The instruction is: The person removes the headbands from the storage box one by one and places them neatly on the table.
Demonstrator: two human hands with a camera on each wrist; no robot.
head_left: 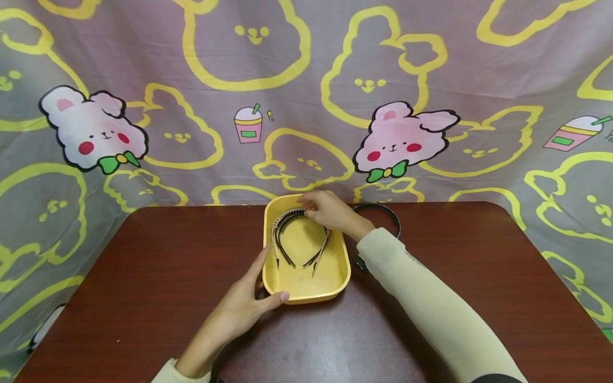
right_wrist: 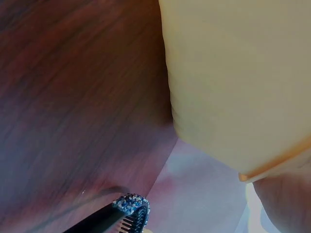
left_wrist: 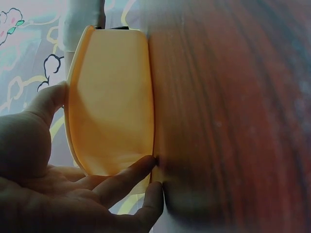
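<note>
A yellow plastic basin (head_left: 306, 298) stands on the table with headbands (head_left: 281, 240) lying nested in it, black toothed ones and one with a pale patterned band. At the far end of the basin my right hand (head_left: 330, 214) pinches the top of the headbands; its fingertips partly hide which band they hold. My left hand (head_left: 239, 306) holds the basin's near left corner, thumb on the near rim and fingers along the left wall. In the left wrist view, fingertips (left_wrist: 151, 162) touch low on the basin's wall.
Right of the basin, partly under my right forearm, lies another black headband (head_left: 395, 217) with glittery stones, its end (right_wrist: 131, 204) showing in the right wrist view. The dark red-brown table (head_left: 158, 266) meets a patterned curtain (head_left: 306, 106) at the back.
</note>
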